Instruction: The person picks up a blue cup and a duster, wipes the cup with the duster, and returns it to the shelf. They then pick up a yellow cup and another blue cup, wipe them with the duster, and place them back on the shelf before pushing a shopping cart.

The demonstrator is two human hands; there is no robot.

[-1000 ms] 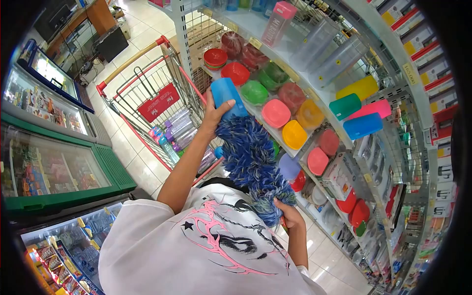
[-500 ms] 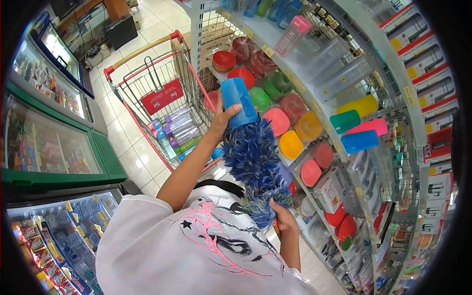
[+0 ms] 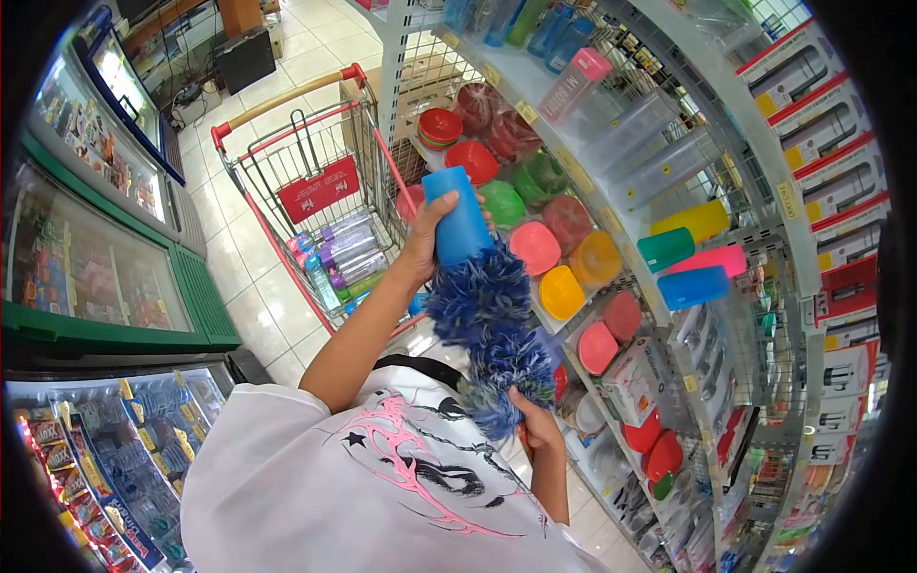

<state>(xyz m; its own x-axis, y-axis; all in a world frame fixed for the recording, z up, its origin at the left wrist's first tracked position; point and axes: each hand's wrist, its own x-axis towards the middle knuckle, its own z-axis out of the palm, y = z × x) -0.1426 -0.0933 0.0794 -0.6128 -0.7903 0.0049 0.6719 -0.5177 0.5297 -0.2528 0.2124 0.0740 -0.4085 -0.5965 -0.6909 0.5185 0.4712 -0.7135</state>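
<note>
Along the left side, a green-framed freezer borders the tiled floor. Next comes a shopping cart, its red sign facing up, with purple-capped bottles lying inside.

Right of the cart, the left hand has its grip closed around a blue tumbler, thumb across the near side and fingers showing past the far side. The tumbler is tilted, its lower end against the tufts of a shaggy blue duster; whether any tufts reach inside is hidden. That hold looks secure; a light squeeze should be enough to steady the smooth plastic without bending the wall. Turning the tumbler slowly against the fibres would likely bring them to all its sides, better than pressing hard on one spot.

Farther right, the right hand has a narrow grip on the duster's lower end, fingers partly sunk in the pile. Because the duster is soft and seems to flex, short, controlled strokes from this end would probably guide it best.

Just beyond are pink and yellow bowls on the shelving, then green and blue cups lying at the shelf's edge. These sit near enough that a wide sweep could knock them, so small wrist movements seem wiser.
</note>
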